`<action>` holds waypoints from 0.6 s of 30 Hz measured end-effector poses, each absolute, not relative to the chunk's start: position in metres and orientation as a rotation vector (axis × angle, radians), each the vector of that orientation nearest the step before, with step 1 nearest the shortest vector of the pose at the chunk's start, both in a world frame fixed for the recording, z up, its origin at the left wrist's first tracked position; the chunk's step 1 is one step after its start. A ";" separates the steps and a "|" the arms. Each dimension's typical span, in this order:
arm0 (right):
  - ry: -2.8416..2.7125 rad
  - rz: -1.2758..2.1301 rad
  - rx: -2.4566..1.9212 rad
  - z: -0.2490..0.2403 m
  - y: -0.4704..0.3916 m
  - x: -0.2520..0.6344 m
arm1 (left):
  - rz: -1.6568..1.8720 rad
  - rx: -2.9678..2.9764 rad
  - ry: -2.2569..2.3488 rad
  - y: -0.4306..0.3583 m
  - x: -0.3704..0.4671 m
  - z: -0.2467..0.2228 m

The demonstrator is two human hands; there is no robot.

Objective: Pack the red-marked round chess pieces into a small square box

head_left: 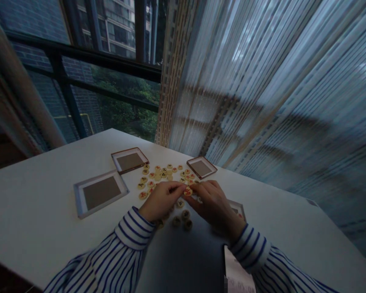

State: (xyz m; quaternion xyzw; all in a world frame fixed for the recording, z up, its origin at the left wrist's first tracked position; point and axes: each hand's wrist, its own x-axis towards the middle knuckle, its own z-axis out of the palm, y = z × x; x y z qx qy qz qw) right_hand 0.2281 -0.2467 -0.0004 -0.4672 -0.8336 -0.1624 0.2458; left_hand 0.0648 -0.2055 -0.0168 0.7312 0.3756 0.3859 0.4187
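Between my two hands is a round xiangqi piece [188,191] with a red character facing up. My left hand [163,198] pinches it at its left side with thumb and finger. On the other side, the fingers and thumb of my right hand [212,203] close on the same piece. Loose xiangqi pieces [164,174] with red or dark characters lie scattered beyond my hands, some overlapping. A few more pieces [185,214] sit nearer to me in shadow. Part of the scatter is hidden behind my hands.
On the white table [42,195] stand a clear-edged tray [104,204], a brown-rimmed tray [136,168] behind it and another tray [209,174] at the back right. My right wrist partly covers a further tray [242,211]. A device showing digits [239,274] lies near me. Curtains hang beyond.
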 end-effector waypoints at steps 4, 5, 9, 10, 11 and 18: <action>-2.244 -0.440 -1.284 0.000 -0.257 0.233 | 0.895 1.776 0.861 -0.209 0.066 -0.015; -2.232 -0.444 -1.282 0.000 -0.260 0.234 | 0.887 1.754 0.841 -0.210 0.067 -0.014; -2.193 -0.442 -1.264 0.000 -0.267 0.234 | 0.861 1.677 0.787 -0.211 0.067 -0.014; -2.193 -0.432 -1.262 0.001 -0.268 0.234 | 0.859 1.661 0.782 -0.212 0.068 -0.014; -2.196 -0.418 -1.263 0.001 -0.270 0.235 | 0.859 1.647 0.778 -0.212 0.068 -0.014; -2.212 -0.361 -1.240 0.001 -0.279 0.240 | 0.896 1.599 0.758 -0.214 0.070 -0.014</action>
